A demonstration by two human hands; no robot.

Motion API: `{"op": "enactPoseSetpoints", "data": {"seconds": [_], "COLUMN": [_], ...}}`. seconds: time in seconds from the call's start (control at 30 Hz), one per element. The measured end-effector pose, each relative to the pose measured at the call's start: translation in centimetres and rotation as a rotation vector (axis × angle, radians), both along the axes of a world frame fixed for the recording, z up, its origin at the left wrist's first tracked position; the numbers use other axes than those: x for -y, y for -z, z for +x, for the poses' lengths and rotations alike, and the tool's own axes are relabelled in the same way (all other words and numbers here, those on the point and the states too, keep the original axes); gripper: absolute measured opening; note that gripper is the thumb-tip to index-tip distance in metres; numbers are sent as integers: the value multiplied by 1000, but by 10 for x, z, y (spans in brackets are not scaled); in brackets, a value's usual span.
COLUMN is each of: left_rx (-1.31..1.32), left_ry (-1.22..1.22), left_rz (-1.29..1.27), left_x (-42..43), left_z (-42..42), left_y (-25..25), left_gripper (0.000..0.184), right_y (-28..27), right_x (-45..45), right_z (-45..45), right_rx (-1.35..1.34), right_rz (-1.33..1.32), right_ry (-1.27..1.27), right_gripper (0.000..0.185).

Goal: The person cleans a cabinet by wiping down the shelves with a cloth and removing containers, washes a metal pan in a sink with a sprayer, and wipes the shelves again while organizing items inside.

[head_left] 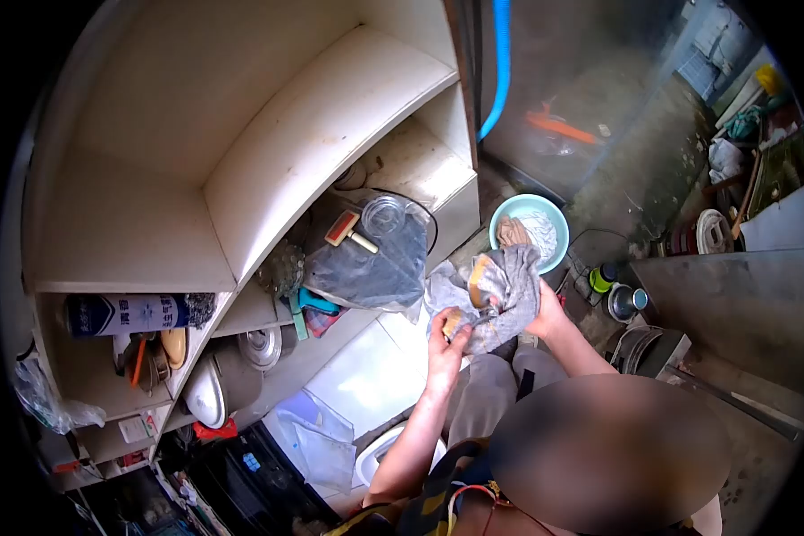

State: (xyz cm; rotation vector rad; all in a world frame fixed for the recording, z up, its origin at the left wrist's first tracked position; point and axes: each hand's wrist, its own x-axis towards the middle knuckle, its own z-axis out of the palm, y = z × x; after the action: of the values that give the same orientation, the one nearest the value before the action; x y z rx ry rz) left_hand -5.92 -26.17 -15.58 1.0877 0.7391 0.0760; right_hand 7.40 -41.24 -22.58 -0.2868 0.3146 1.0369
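Observation:
A grey cloth [507,304] with yellow-orange patches hangs bunched between my two hands. My left hand [447,338] pinches its lower left edge, fingers closed. On the right side, my right hand [548,311] is wrapped round the cloth, its fingers partly hidden behind the folds. Just beyond the cloth, a light green basin [560,223] on the floor holds white cloth [539,234] and a beige cloth [513,232]. The grey cloth overlaps the basin's near rim in this view.
White shelves [330,107] stand at the left, with a spray can [129,314], a red-and-white brush [341,228] and a pot lid [207,393]. A blue hose [499,71] hangs at the top. Right of the basin are a green cup [601,278] and a metal pot [621,304].

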Motion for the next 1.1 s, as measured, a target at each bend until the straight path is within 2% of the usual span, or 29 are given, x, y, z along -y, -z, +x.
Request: {"op": "enactPoseSetpoints", "data": {"seconds": [0.1, 0.17, 0.2, 0.3, 0.37, 0.43, 0.5, 0.53, 0.57, 0.67, 0.77, 0.83, 0.9, 0.93, 0.97, 1.03, 1.07, 1.1], "left_rx": [49, -127, -192, -307, -259, -223, -121, -145, -141, -194, -208, -180, -142, -126, -113, -132, -228, -324], "left_ry": [-16, -83, -192, -503, -571, -581, -524, -526, -524, -511, -447, -422, -393, -372, -350, -341, -181, -22], "left_rz": [110, 152, 176, 15, -155, -210, -369, -412, -415, -303, -166, -150, -137, -130, -125, -72, 6, 84], "left_x": [-29, -49, -62, -114, -142, -158, -168, -172, -175, -185, -183, -181, -178, -176, -173, -175, -182, -189], "left_z": [-5, -13, -22, -34, -29, -18, -10, -10, -10, -11, -6, -4, -2, 0, 1, 3, 0, -3], "left_y": [8, 3, 16, 61, 84, 98, 104, 105, 106, 118, 94, 80, 68, 62, 58, 49, 43, 37], "left_gripper": [46, 51, 53, 53, 55, 52, 47, 37, 37, 26, 23, 22, 20, 18, 16, 23, 27, 32], "right_y": [-1, 4, 8, 9, 23, 25, 14, 10, 8, 9, 18, 12, 18, 23, 18, 8, 8, 15], "right_x": [-12, -15, -18, -23, -17, -16, -25, -31, -39, -72, -112, -135, -156, -164, -170, -181, -183, -181], "right_z": [-15, -28, -36, -56, -63, -66, -61, -56, -51, -35, -22, -22, -17, -13, -14, -12, -10, -10], "right_rx": [-46, -138, -69, -55, -51, 13, 26, 41, 45, 94, 208, 290, 137, -2, 1, 76, 84, 85], "right_rz": [-123, -162, -202, -277, -305, -317, -366, -410, -412, -704, -802, -766, -664, -525, -525, -485, -559, -559], "right_ry": [-29, -134, -102, -115, -129, -181, -181, -174, -172, -399, -506, -454, -434, -408, -407, -345, -310, -304], "right_gripper": [46, 46, 46, 46, 45, 46, 47, 48, 48, 56, 61, 63, 61, 51, 51, 38, 29, 29]}}
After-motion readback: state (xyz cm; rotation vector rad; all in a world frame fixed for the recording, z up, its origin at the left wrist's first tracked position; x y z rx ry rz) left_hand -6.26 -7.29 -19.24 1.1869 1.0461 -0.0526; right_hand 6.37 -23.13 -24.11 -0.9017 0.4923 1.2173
